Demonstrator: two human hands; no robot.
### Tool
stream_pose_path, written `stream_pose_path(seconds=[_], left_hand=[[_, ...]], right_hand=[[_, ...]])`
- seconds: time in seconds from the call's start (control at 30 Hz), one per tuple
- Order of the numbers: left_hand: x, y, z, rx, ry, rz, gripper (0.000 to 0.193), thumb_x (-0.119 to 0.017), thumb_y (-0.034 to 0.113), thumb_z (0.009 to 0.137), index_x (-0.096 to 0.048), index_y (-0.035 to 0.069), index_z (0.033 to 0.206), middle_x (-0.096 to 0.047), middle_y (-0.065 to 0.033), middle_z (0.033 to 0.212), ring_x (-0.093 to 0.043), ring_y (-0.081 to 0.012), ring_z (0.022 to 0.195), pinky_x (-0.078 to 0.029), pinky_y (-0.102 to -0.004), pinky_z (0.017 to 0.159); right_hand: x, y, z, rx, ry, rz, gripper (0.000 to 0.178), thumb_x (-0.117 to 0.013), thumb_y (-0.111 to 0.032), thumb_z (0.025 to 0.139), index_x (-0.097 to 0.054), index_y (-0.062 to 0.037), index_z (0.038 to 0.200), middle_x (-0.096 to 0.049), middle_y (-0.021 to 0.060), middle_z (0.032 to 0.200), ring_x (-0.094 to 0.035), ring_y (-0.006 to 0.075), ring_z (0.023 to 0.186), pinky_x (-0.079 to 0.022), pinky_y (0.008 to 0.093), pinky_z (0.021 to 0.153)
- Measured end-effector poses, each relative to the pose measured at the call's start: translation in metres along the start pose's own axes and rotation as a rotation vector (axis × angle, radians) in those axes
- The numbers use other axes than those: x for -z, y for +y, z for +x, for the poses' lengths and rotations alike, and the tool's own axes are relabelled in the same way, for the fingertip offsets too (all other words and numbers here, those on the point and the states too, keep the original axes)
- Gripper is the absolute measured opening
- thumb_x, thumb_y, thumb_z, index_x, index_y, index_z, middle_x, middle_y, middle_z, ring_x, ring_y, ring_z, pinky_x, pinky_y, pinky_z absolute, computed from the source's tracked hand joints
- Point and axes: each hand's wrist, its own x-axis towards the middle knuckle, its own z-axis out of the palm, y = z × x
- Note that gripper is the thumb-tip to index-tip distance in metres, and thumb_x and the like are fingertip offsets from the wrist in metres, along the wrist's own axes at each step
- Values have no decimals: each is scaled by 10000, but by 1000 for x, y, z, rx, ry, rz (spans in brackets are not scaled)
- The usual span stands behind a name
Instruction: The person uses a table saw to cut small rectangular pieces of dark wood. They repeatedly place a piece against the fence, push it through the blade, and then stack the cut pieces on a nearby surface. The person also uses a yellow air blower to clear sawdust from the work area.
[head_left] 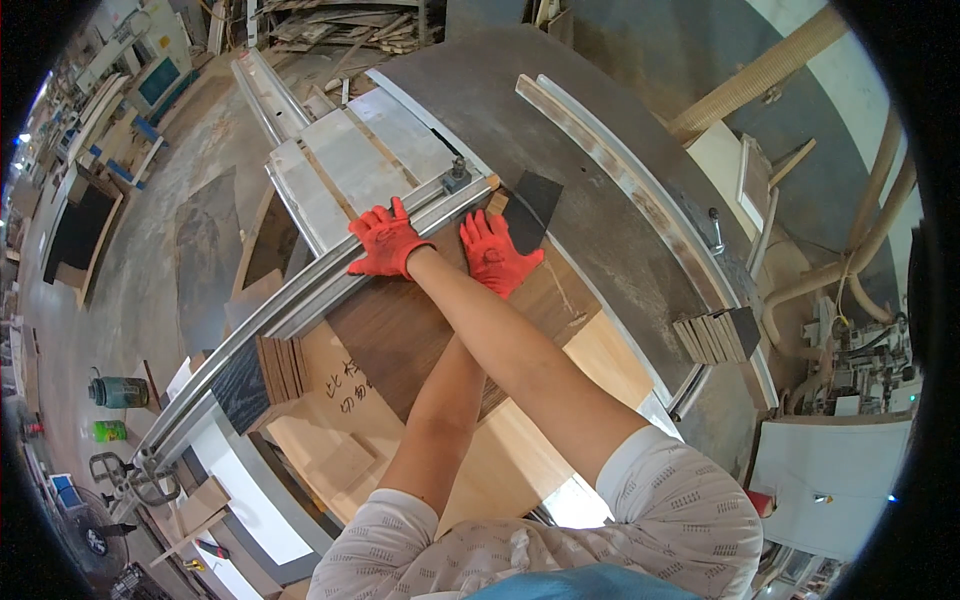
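Observation:
My forearms cross, the right over the left. My right hand [388, 242], in a red glove, lies to the left and straddles the metal fence rail [310, 300], fingers over its far side and thumb on the near side. My left hand [495, 255], also red-gloved, lies to the right with fingers spread flat on a brown wood-grain board [395, 330]. That board sits against the rail. Close beyond the left fingertips are a small light wood block [497, 204] and a dark flat piece [535, 200].
A grey saw table [450, 90] with a long straight guide [640, 180] spreads ahead and right. Stacked strips [715, 337] stand on it; more strips [280, 370] lean at the left. A pale board [340, 400] with handwriting lies nearer me. Bottles [118, 391] stand farther left.

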Motion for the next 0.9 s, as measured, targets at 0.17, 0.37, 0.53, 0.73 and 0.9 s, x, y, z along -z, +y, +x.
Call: stream_pose_path(seconds=[0.17,0.37,0.53,0.73,0.9], left_hand=[[-3,-1,0,-15,40,-24,934,-922,520,616,-535,-18,1273,-488,-333,1460,-379,-513,1436,-213,-616,1252],[-8,-5,0,-33,79,-21,895,-925,515,607,-556,-4,1236,-526,-297,1388,-421,-487,1390,-231,-610,1238],[-11,-3,0,-31,120,-23,917,-920,532,609,-558,-9,1256,-533,-282,1391,-427,-466,1395,-232,-598,1240],[-9,-1,-1,9,67,-14,968,-907,565,619,-552,-22,1301,-514,-300,1448,-402,-466,1439,-207,-595,1253],[-3,3,-3,35,-18,-38,1067,-899,579,621,-507,-42,1394,-471,-313,1520,-372,-466,1478,-195,-594,1266]], right_hand=[[-6,4,2,9,32,18,915,-711,-715,801,-559,-130,1488,-550,109,1496,-418,325,1464,-76,672,1268],[-6,1,7,-11,5,41,897,-730,-670,785,-568,-133,1484,-545,123,1504,-413,325,1473,-94,679,1265],[3,-2,3,-39,-24,45,886,-718,-657,789,-557,-141,1491,-540,123,1512,-395,324,1488,-106,677,1264],[7,-7,2,-65,-31,11,868,-685,-644,778,-554,-137,1471,-533,114,1509,-390,327,1484,-122,681,1255],[10,-10,-2,-78,-37,17,866,-703,-626,761,-558,-134,1460,-520,108,1516,-381,326,1485,-123,688,1250]])
